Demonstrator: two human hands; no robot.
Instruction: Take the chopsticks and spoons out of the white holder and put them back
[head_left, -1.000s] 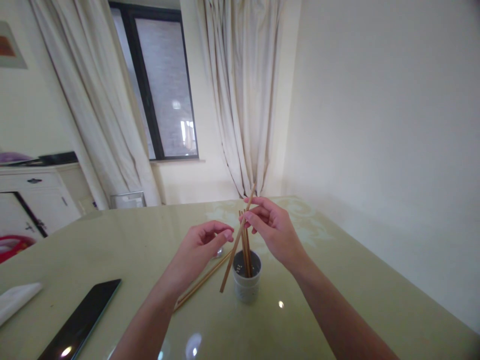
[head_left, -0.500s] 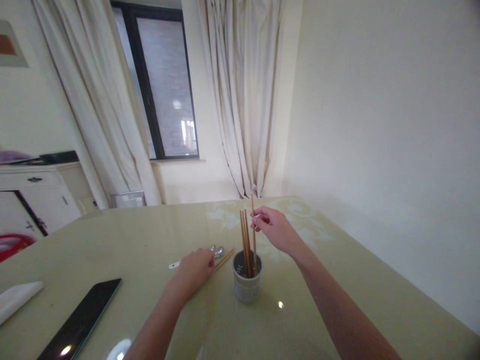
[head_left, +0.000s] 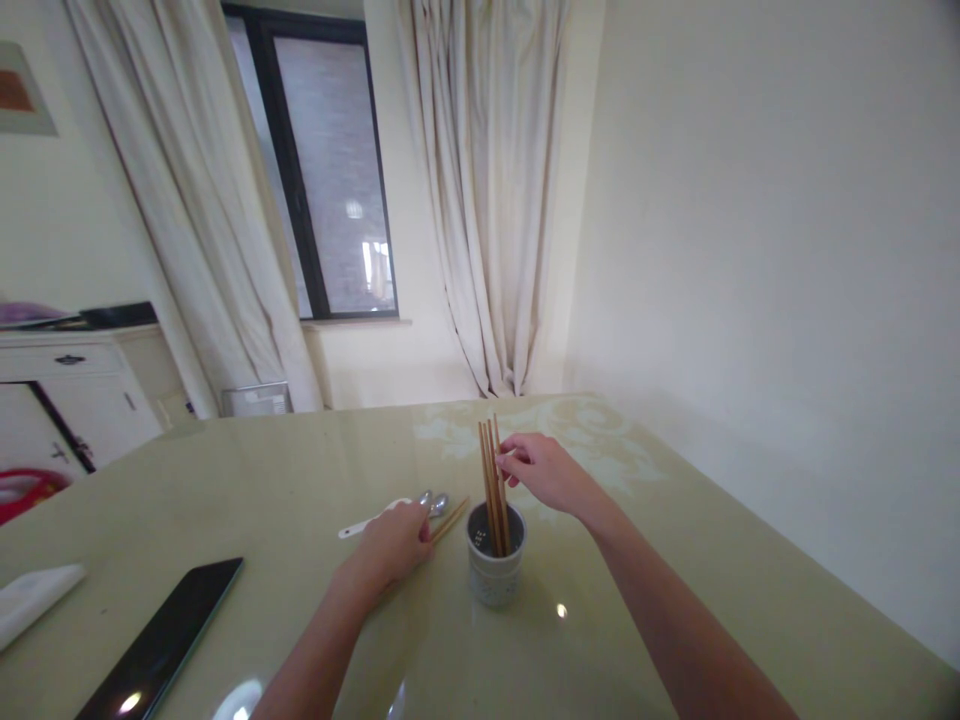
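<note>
A grey cup stands on the table with several wooden chopsticks upright in it. My right hand pinches one chopstick near its upper end; its lower end is inside the cup. Left of the cup, my left hand is curled low over the table, closed on loose chopsticks whose tips stick out past its fingers. Just beyond that hand lie metal spoons and a white-handled utensil, partly covered by the hand.
A dark flat device, perhaps a tablet, lies at the table's left front. A white object is at the far left. The wall runs along the table's right edge; curtains hang behind the far edge.
My right hand has lowered the pinched chopstick and brought it slightly left, against the others in the cup. My left hand has hardly moved.
</note>
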